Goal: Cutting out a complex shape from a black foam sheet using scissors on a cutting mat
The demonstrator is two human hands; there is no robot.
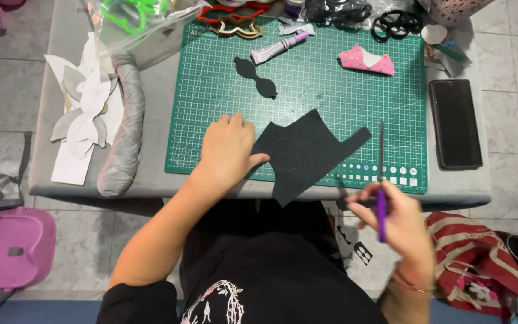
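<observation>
Overhead view of a grey table (151, 186) bearing a green cutting mat (307, 90). The left hand (228, 153) lies flat, palm down, on the mat's near edge, fingers together and the thumb stretched right to press the edge of a dark sheet (304, 153); it closes on nothing. The sheet is irregular in outline, lies flat on the mat, and its lower tip overhangs the table's near edge. A faint curved line shows on its surface, too dim to follow.

The right hand (397, 225) is raised off the table's near right corner, fingers curled round a purple-handled tool (381, 180). The thin shaft points away from the person, across the mat's near right corner; the tip is too fine to identify, and motion blur softens the fingers.

Farther back on the mat lie a small black cutout (256, 77) with a narrow waist, a glue tube (280, 48), and a pink and white piece (367, 60). A dark phone (455, 123) lies face up to the right of the mat. Left of the mat are white and grey paper shapes (85, 108), overlapping, and a grey padded roll (127, 129).

The far edge holds green rings in a clear bag (130, 15) and black rings (397, 24), all partly cut off by the frame. A pink bag (10, 246) sits on the floor at left, a striped bag (475, 258) at right.
</observation>
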